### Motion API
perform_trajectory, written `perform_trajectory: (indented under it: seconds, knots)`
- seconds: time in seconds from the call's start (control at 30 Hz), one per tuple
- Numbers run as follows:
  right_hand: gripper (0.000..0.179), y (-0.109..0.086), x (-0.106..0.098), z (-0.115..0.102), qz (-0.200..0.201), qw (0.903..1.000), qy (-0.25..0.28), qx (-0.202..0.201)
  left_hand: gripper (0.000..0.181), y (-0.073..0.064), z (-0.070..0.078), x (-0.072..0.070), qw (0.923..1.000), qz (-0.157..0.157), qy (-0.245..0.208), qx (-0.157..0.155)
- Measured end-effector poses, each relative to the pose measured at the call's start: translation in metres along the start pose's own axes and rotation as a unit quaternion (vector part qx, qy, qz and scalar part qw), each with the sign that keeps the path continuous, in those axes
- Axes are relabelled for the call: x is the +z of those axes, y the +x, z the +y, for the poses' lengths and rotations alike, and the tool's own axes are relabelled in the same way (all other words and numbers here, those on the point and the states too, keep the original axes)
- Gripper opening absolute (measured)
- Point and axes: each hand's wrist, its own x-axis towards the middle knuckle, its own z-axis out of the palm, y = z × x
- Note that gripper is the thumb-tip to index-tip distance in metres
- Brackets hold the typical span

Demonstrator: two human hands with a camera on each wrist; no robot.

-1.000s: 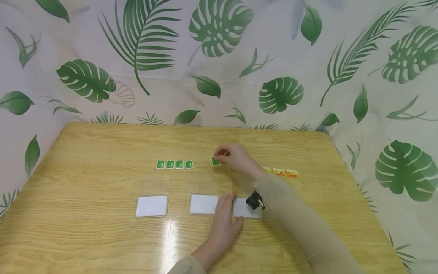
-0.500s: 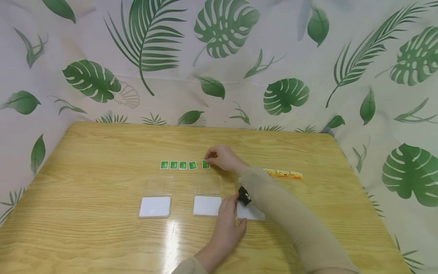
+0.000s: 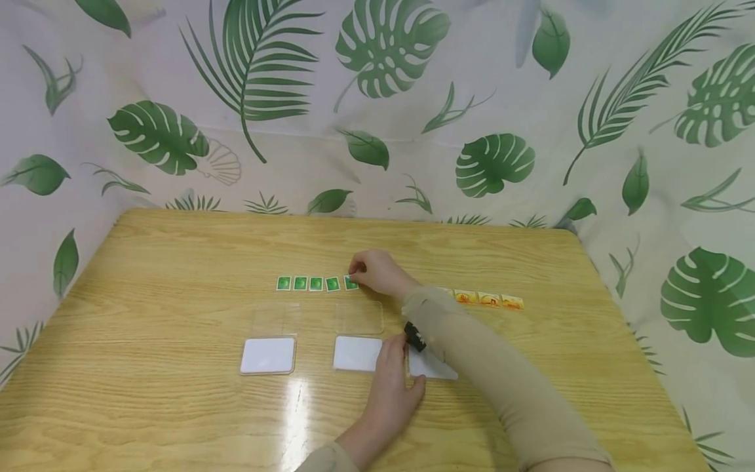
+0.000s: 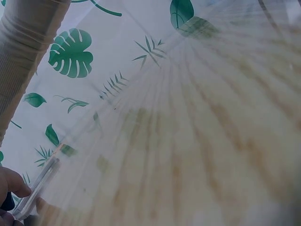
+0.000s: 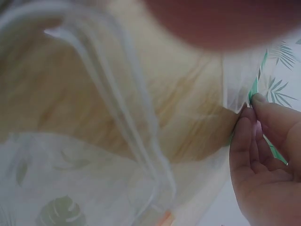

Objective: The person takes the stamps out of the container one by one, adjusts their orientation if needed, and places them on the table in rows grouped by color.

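In the head view, my right hand (image 3: 382,273) pinches a small green card (image 3: 350,282) with a white border, at the right end of a row of similar green cards (image 3: 308,284). The right wrist view shows thumb and fingertips of this hand (image 5: 270,155) together at the card's edge. Nearer me, my left hand (image 3: 394,377) holds the left end of a shallow clear plastic case (image 3: 433,366) with a white insert, fingers at its far side and thumb at its near side. My right forearm hides part of that case. The left wrist view catches a thumb (image 4: 18,183) against the case's edge.
Two more clear cases with white inserts, the middle one (image 3: 356,354) and the left one (image 3: 268,356), lie in line, their clear lids (image 3: 359,318) folded back. Yellow-orange cards (image 3: 488,299) form a row at right, partly behind my sleeve. A leaf-print cloth hangs behind the wooden table (image 3: 177,413).
My right hand has slid the green card leftward to the end of the row, close beside the other green cards. The left hand stays on the case. The head view has shifted slightly.
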Motion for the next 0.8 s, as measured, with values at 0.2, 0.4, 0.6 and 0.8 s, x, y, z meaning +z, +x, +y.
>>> perform_trajectory:
  seconds: [0.2, 0.4, 0.6, 0.8]
  knots:
    - [0.008, 0.0002, 0.0009, 0.0007, 0.004, 1.0, -0.005, 0.0, 0.065, 0.0001, 0.0001, 0.0002, 1.0, 0.001, 0.001, -0.002]
    - [0.008, -0.0011, -0.0001, 0.0005, 0.007, 1.0, 0.0, 0.005, 0.065, 0.0005, 0.0009, 0.0001, 1.0, 0.0, -0.002, -0.009]
    - [0.009, -0.0026, -0.0009, 0.0017, 0.011, 0.9999, -0.005, 0.012, 0.066, 0.0003, 0.0021, -0.0007, 0.9999, -0.003, -0.005, -0.014]
    - [0.008, -0.004, -0.002, 0.0028, 0.012, 0.9996, 0.01, 0.025, 0.067, 0.0007, 0.0024, -0.0011, 0.9998, -0.005, -0.01, -0.015]
